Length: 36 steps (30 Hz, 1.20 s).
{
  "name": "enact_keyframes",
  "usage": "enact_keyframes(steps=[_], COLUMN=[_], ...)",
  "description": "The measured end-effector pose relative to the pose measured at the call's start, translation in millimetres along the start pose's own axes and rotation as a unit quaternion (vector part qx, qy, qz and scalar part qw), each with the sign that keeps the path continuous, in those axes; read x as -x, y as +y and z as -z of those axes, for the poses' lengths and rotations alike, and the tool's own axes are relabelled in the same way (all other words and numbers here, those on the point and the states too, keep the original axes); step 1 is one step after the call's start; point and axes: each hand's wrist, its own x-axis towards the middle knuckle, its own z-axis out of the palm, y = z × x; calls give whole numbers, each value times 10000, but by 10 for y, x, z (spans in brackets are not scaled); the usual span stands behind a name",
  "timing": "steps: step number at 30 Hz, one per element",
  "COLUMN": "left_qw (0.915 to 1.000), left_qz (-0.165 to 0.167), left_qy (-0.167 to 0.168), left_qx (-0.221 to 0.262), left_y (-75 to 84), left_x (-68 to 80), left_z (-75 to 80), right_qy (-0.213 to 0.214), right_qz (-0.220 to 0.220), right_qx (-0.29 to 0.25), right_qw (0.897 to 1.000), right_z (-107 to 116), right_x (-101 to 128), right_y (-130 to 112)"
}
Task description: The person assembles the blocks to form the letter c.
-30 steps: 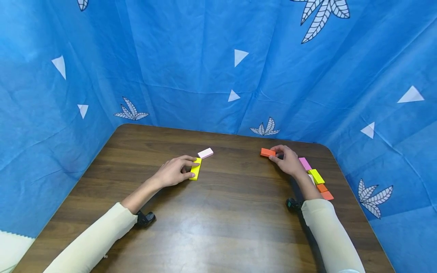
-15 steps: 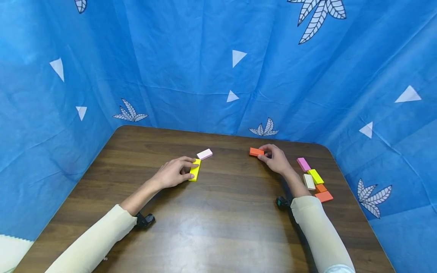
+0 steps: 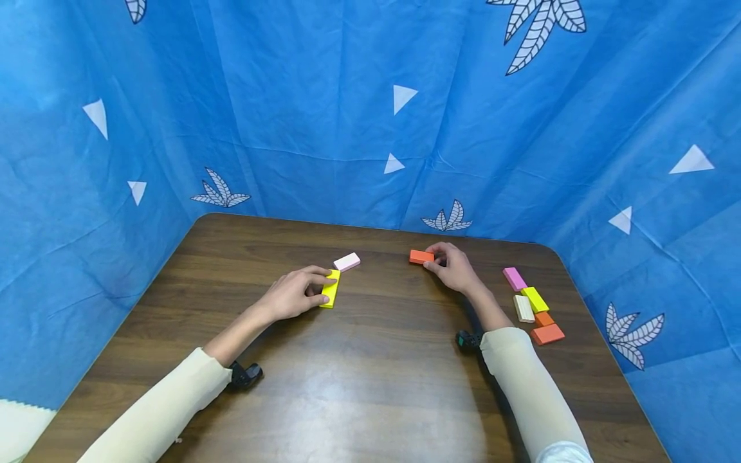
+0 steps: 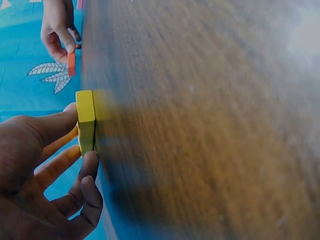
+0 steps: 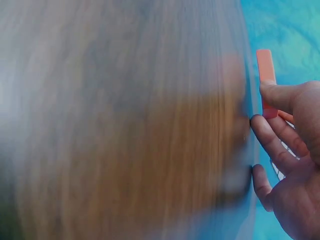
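Note:
My left hand [image 3: 294, 294] pinches a yellow block [image 3: 331, 289] between thumb and fingers, low over the tabletop. Just beyond that block's far end lies a pale pink block [image 3: 347, 262]. Farther right, an orange-red block [image 3: 421, 256] is pinched by the thumb and fingers of my right hand [image 3: 453, 266]. In the right wrist view the orange-red block [image 5: 265, 75] sticks out past the thumb, a little apart from the table surface. The left wrist view shows the yellow block [image 4: 86, 120] side-on, with fingertips around it.
At the right of the brown wooden table [image 3: 370, 360] lies a loose group: a pink block [image 3: 514, 278], a yellow block [image 3: 535, 299], a cream block [image 3: 523, 308], an orange block [image 3: 544, 319] and a red-orange block [image 3: 547, 333]. A blue patterned curtain [image 3: 301, 128] surrounds the table.
My right hand has carried the orange-red block leftward, away from the group at the right, uncovering the cream block. The left hand and its yellow block stay in place.

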Motion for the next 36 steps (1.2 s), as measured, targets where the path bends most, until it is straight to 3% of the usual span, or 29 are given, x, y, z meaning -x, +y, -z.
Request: enact_keyframes(steps=[36], left_qw=[10000], left_qz=[21], left_qy=[14], left_qx=[50], left_y=[24], left_x=[18], left_z=[8], right_qy=[-230], right_qz=[499], right_qx=[268], right_qw=[9981], right_z=[-475], right_x=[-201], right_y=[-495])
